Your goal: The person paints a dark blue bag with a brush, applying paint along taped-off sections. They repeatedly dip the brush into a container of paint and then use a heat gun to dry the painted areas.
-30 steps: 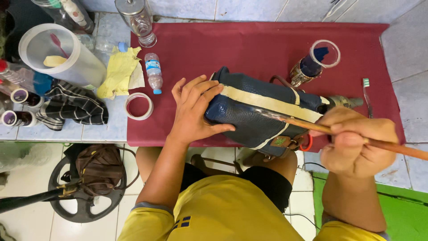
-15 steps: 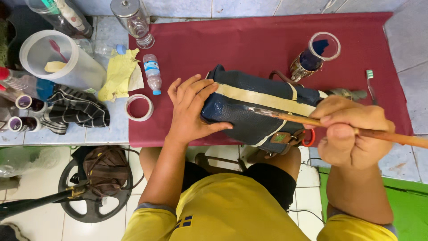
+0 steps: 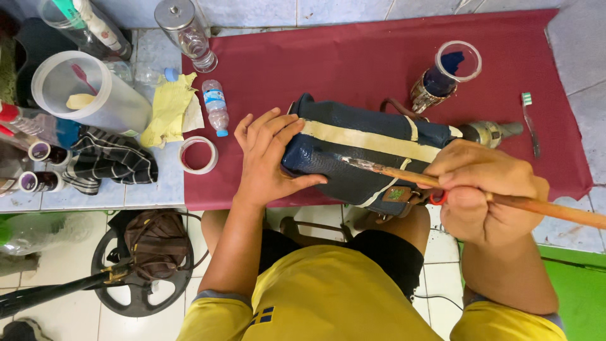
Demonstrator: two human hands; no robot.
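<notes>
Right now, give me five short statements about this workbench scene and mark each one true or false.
1. The right hand holds a wooden-handled paintbrush whose bristles touch the dark blue bag. True.
2. The left hand rests flat on the maroon cloth, away from the bag. False: it grips the bag's left end.
3. A toothbrush lies at the right of the cloth. True.
4. The roll of tape sits on top of the bag. False: it lies at the cloth's left edge, apart from the bag.
5. The small plastic bottle stands upright. False: it lies on its side beside the yellow rag.
</notes>
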